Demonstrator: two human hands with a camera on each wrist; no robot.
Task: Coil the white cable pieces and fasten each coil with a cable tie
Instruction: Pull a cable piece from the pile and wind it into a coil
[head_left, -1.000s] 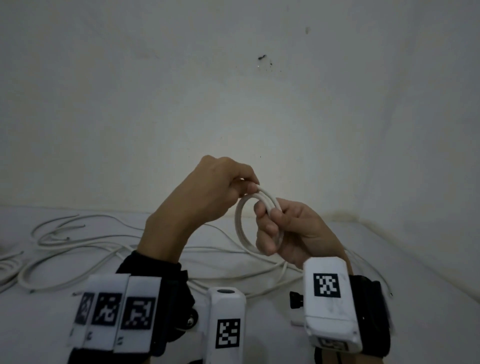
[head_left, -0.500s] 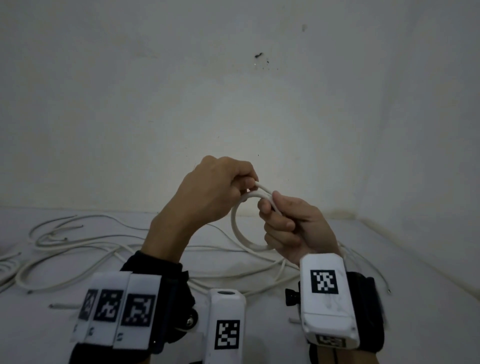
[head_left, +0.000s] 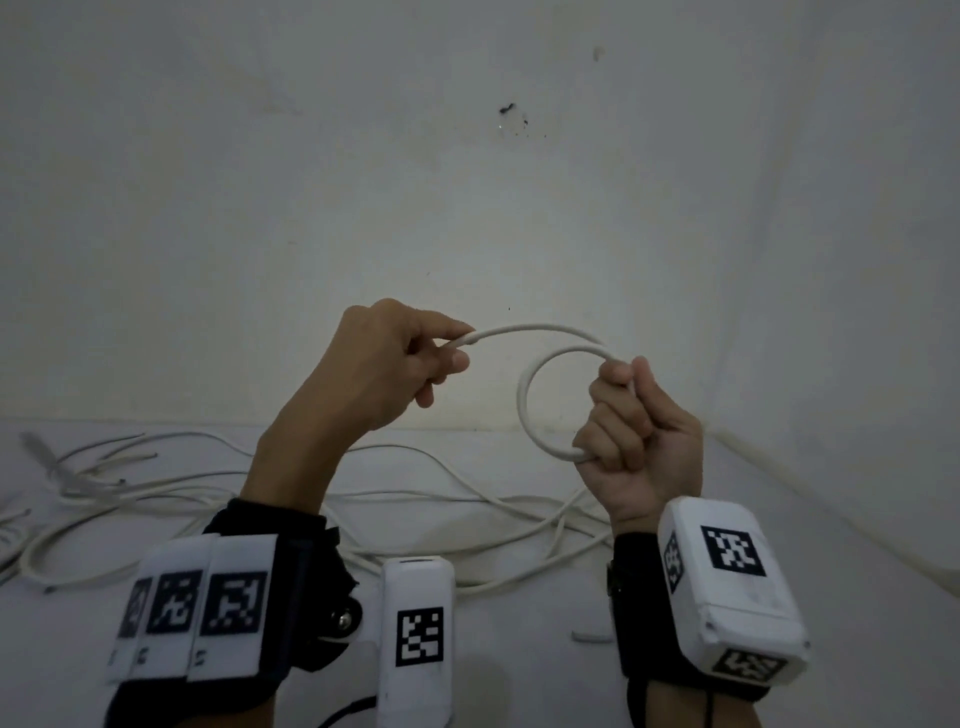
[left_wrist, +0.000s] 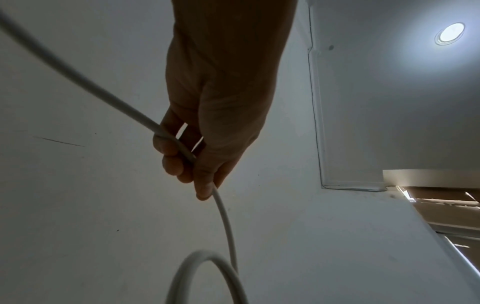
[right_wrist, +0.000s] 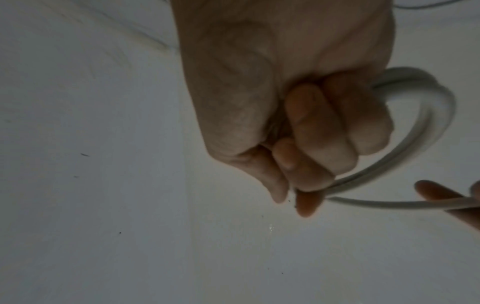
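A white cable (head_left: 524, 400) is wound into a small coil held upright in the air before the wall. My right hand (head_left: 631, 426) grips the coil's right side in a fist (right_wrist: 324, 133). My left hand (head_left: 415, 364) pinches the free strand (head_left: 535, 329) that arches from it over to the coil's top. In the left wrist view the strand (left_wrist: 223, 216) runs through thumb and fingers (left_wrist: 187, 160) and down to the blurred coil (left_wrist: 207, 275). No cable tie is visible in either hand.
Several loose white cable pieces (head_left: 156, 483) lie tangled on the white surface (head_left: 831, 597) below the hands, reaching from the far left to under my right wrist. A short white piece (head_left: 589, 636) lies near my right wrist. A white wall (head_left: 467, 208) stands close behind.
My hands have moved apart: the left hand slid left along the cable, drawing out an arching strand, while the right hand closed into a fist on the coil and moved right.
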